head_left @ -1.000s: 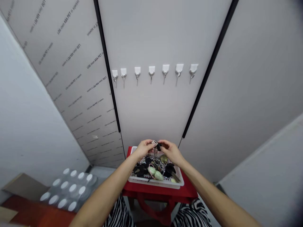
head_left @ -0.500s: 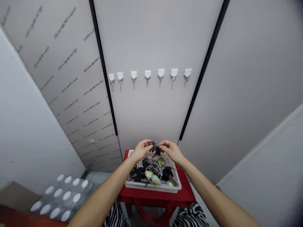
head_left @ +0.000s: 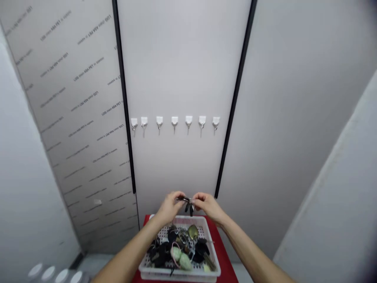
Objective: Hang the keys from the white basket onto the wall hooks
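Observation:
My left hand point(head_left: 172, 206) and my right hand point(head_left: 206, 205) pinch a small bunch of keys point(head_left: 189, 207) between them. Black pieces dangle from the bunch, and the fingers partly cover it. Below both hands lies a white plastic basket point(head_left: 216, 271) full of keys and keyrings. Inside it are pale green egg-shaped charms point(head_left: 185, 261) with a pink loop, a round brass-coloured piece point(head_left: 193, 232) and several black key heads point(head_left: 160, 254). My forearms come in from the lower left and lower right.
The basket stands on a red surface point(head_left: 226, 259). Several white adhesive hooks point(head_left: 174, 121) run in a row along the pale panel ahead, between two black strips point(head_left: 235, 94). White-capped bottles point(head_left: 48, 272) stand at the lower left. Walls close in on both sides.
The view has tilted up, so the hooks, hands and basket sit lower in the picture. Both hands keep hold of the keys, which are now turned differently, with black parts hanging down.

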A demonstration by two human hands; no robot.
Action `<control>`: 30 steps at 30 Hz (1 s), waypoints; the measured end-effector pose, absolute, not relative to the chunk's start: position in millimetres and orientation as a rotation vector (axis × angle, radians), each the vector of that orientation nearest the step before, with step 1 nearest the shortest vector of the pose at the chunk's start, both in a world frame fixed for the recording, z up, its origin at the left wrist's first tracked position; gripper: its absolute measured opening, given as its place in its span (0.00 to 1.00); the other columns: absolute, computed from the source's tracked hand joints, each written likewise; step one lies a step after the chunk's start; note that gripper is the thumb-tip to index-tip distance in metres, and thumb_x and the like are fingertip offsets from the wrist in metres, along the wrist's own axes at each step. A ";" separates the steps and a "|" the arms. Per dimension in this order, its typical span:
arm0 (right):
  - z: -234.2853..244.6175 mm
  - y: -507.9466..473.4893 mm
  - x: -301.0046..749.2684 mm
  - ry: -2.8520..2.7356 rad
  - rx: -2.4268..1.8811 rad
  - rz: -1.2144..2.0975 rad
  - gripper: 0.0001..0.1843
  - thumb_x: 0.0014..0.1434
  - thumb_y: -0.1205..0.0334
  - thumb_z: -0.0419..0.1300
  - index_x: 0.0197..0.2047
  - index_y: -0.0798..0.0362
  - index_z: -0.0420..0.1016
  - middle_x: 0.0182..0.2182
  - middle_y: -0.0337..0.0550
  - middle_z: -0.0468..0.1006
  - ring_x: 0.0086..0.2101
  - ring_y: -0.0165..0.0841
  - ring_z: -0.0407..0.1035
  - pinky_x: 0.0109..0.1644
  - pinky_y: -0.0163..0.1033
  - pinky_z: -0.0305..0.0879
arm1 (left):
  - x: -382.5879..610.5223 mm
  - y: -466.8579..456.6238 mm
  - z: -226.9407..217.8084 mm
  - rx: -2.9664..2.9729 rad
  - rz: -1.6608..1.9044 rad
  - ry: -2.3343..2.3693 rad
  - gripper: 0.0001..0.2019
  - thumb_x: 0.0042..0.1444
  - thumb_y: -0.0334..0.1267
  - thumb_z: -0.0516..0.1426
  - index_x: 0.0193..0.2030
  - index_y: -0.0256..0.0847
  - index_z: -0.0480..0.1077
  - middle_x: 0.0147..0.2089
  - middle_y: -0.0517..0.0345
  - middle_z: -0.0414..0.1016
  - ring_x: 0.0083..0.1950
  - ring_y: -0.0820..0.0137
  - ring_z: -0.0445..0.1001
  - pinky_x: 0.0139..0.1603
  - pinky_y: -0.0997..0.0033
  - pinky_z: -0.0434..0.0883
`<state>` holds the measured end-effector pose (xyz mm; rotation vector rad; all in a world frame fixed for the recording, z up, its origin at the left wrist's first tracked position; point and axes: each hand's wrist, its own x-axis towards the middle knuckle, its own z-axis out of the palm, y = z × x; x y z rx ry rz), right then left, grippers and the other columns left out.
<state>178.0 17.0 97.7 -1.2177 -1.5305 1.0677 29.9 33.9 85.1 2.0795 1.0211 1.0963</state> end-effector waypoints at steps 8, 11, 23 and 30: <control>178.4 30.8 215.7 -1.752 -1.304 0.509 0.08 0.40 0.60 0.52 0.17 0.56 0.63 0.14 0.34 0.61 0.17 0.22 0.54 0.22 0.29 0.51 | 64.4 53.3 150.0 2.228 1.298 0.987 0.13 0.42 0.34 0.51 0.38 0.38 0.62 0.39 0.54 0.65 0.41 0.72 0.62 0.41 0.72 0.58; 209.8 38.4 224.7 -1.636 -1.322 0.442 0.08 0.38 0.61 0.53 0.17 0.57 0.63 0.13 0.34 0.60 0.16 0.21 0.53 0.20 0.29 0.51 | 93.9 69.5 177.2 2.012 1.265 0.905 0.12 0.44 0.35 0.49 0.37 0.35 0.63 0.36 0.53 0.68 0.37 0.73 0.64 0.38 0.74 0.61; 287.8 93.2 255.0 -1.253 -1.357 0.305 0.05 0.38 0.64 0.55 0.18 0.58 0.63 0.15 0.38 0.64 0.17 0.23 0.59 0.17 0.28 0.55 | 157.7 105.7 264.2 1.417 1.374 0.985 0.08 0.46 0.30 0.47 0.35 0.32 0.61 0.25 0.56 0.68 0.17 0.84 0.62 0.21 0.83 0.60; 288.0 112.9 256.5 -1.338 -1.545 0.037 0.10 0.36 0.60 0.55 0.18 0.59 0.69 0.15 0.42 0.68 0.21 0.29 0.63 0.23 0.32 0.58 | 157.7 124.4 255.4 1.454 1.323 1.126 0.07 0.43 0.30 0.50 0.32 0.33 0.62 0.24 0.56 0.68 0.17 0.80 0.63 0.19 0.81 0.60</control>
